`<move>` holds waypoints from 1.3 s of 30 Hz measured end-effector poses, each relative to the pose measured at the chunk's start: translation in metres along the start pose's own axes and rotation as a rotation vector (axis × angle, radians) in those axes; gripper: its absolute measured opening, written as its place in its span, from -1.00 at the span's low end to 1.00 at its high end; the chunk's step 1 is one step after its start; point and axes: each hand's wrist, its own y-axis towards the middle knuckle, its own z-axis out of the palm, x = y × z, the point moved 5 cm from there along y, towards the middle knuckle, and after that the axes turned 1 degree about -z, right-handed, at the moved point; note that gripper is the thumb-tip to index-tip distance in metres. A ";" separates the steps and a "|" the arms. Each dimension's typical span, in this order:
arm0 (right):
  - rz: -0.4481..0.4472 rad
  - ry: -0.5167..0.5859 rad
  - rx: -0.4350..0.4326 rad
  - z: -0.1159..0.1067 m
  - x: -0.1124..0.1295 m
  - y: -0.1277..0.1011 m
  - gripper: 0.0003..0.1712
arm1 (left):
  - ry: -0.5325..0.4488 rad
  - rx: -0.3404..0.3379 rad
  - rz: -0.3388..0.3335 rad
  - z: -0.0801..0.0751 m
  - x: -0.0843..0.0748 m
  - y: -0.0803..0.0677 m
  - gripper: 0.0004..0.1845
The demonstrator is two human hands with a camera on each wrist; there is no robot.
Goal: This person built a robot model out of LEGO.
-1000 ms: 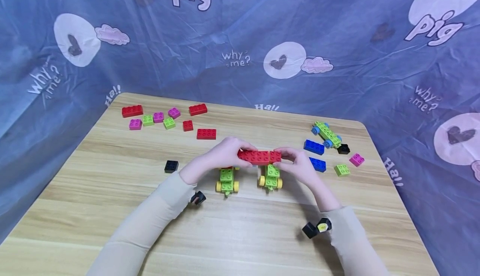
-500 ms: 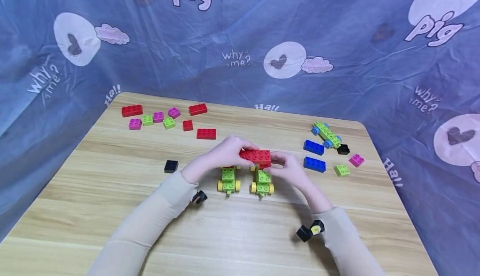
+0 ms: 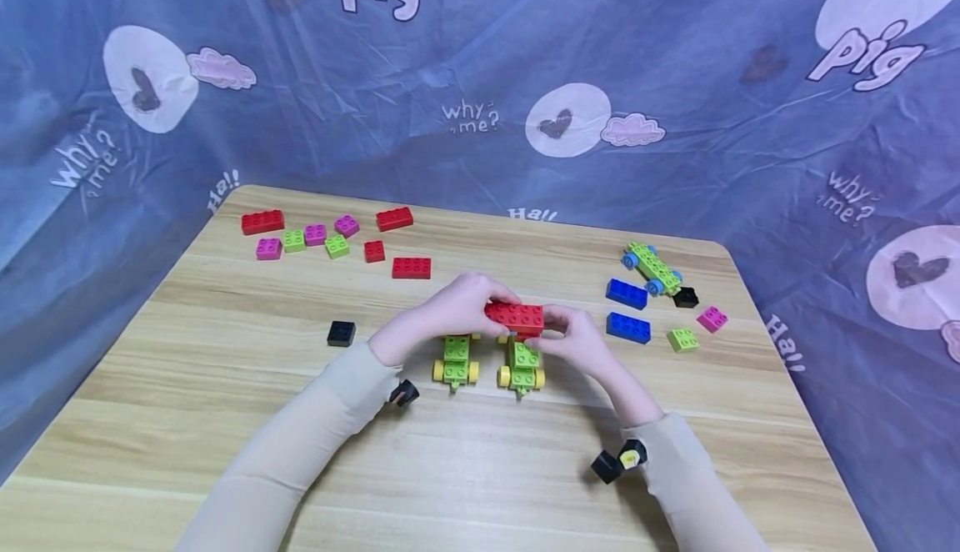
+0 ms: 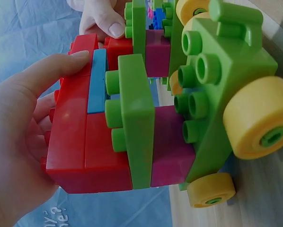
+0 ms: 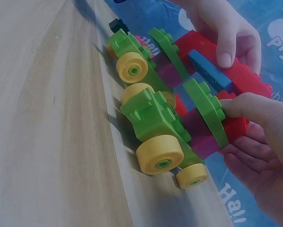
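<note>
Working over the wooden table [image 3: 225, 385], I've got both hands on one brick build [image 3: 501, 343] at its middle: two green wheeled carts [image 3: 455, 362] with yellow wheels standing side by side on the wood, bridged on top by a red brick [image 3: 514, 317]. My left hand [image 3: 450, 308] curls fingers and thumb round the red brick's left end, my right hand [image 3: 573, 339] pinches its right end. Loose red, pink, green bricks [image 3: 337, 239] lie far left; blue bricks [image 3: 627, 310] right; a black brick [image 3: 341, 333] sits apart.

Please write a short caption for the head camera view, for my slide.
Both hands, left hand and right hand, hold a red brick assembly over two green wheeled bases on a wooden table.
</note>
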 end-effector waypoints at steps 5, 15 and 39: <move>0.011 -0.004 0.004 0.000 -0.001 0.001 -0.60 | 0.022 0.011 -0.003 0.001 -0.001 0.001 -0.53; 0.011 -0.017 0.016 0.001 0.005 0.001 -0.59 | 0.038 0.016 -0.023 0.003 0.002 0.001 -0.52; -0.106 -0.066 -0.014 -0.010 0.013 0.000 -0.55 | 0.044 0.008 -0.060 0.005 0.001 0.001 -0.54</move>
